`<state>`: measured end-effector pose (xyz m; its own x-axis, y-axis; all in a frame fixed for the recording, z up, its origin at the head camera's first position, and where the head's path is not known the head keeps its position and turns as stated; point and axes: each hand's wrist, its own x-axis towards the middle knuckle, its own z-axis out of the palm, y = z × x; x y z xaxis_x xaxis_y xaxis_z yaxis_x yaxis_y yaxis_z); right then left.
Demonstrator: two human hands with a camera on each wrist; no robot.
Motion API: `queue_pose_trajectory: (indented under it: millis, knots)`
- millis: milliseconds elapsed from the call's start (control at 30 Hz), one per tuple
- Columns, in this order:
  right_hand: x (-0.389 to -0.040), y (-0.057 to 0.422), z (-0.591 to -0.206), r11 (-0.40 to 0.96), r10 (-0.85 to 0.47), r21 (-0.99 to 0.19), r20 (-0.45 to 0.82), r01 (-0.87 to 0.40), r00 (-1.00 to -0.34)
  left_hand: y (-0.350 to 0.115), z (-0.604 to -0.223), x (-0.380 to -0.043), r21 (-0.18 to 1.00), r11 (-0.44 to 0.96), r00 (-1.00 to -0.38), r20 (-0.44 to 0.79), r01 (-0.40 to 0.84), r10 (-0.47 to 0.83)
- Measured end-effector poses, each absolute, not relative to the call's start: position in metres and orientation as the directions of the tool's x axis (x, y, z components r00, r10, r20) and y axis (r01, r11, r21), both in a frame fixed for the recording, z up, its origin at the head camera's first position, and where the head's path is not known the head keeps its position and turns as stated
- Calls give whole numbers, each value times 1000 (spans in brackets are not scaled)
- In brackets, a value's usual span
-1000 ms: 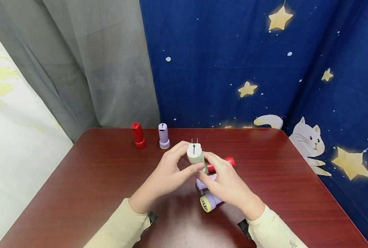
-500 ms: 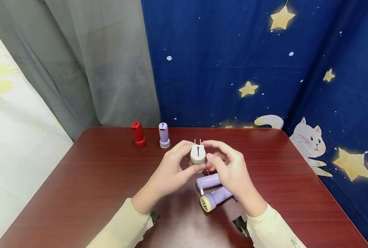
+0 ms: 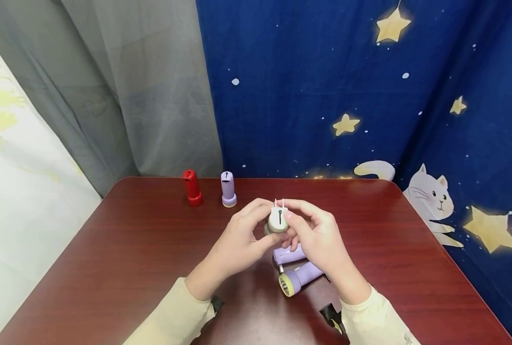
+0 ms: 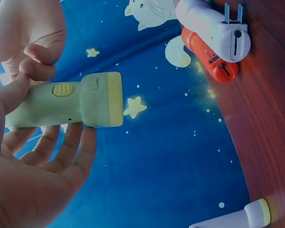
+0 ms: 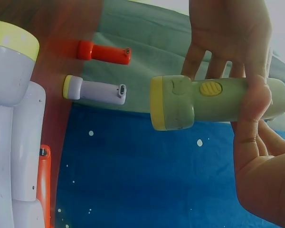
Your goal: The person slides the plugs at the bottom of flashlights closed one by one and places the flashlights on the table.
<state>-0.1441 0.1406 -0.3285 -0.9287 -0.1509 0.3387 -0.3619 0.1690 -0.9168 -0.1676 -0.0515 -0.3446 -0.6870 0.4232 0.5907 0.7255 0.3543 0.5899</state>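
Note:
Both hands hold a pale green flashlight (image 3: 278,221) over the table, its tail end turned up and two metal prongs sticking out of that end. My left hand (image 3: 244,239) grips the body, with the thumb on the near side and the fingers round the far side. The right hand (image 3: 321,235) pinches the tail end, thumb tip against the end face and index finger by the prongs. A yellow rim and a ridged yellow switch (image 5: 211,89) show on the flashlight (image 5: 218,99) in the right wrist view.
A red flashlight (image 3: 192,188) and a lilac flashlight (image 3: 227,189) stand near the back edge. Two lilac flashlights lie below the right hand, the nearer one (image 3: 302,277) with a yellow rim. Beside them lies a red flashlight (image 4: 211,57), hidden in the head view.
The green flashlight has shifted slightly right and toward me. My right hand lifted off its side and came to the tail end, now covering the red flashlight lying behind.

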Motion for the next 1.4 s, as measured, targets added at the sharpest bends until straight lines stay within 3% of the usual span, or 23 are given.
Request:
queue_pose_trajectory:
  millis: [700,1100,1400]
  knots:
    - [-143,134,-331,154,-166,-944,267,-293,-949,-51,-352,-167,513,355,-623,677,782,393]
    - [-144,128,-333,153,-219,-943,259,-295,-941,-53,-353,-168,494,358,-607,698,792,379]
    - [-140,125,-336,193,-176,-919,312,-343,-934,-55,-351,-167,472,373,-596,704,799,386]
